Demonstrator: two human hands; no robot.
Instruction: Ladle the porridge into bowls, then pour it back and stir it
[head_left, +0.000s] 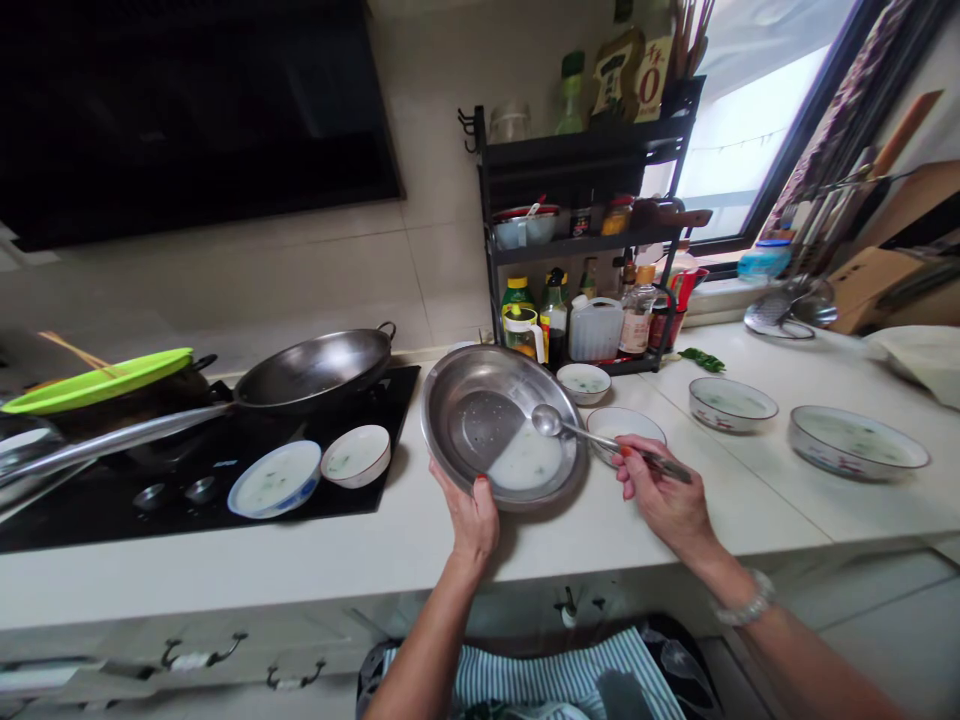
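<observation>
My left hand (471,515) grips the near rim of a wide steel basin (476,425), which is tilted toward the right. White soup with green bits (529,462) pools in its lower right side. In my right hand (667,495) is the handle of a steel ladle (547,420), its bowl over the soup inside the basin; whether the bowl holds liquid I cannot tell. Just right of the basin, partly behind the ladle handle and my fingers, sits a small bowl (637,422). Another small bowl of soup (583,382) stands behind it.
Soup bowls stand at right, a round one (731,402) and an oval one (859,440). Two more, a blue-rimmed bowl (276,480) and a small bowl (356,456), rest by the black cooktop (187,525). A wok (315,368) and a bottle rack (592,245) stand behind.
</observation>
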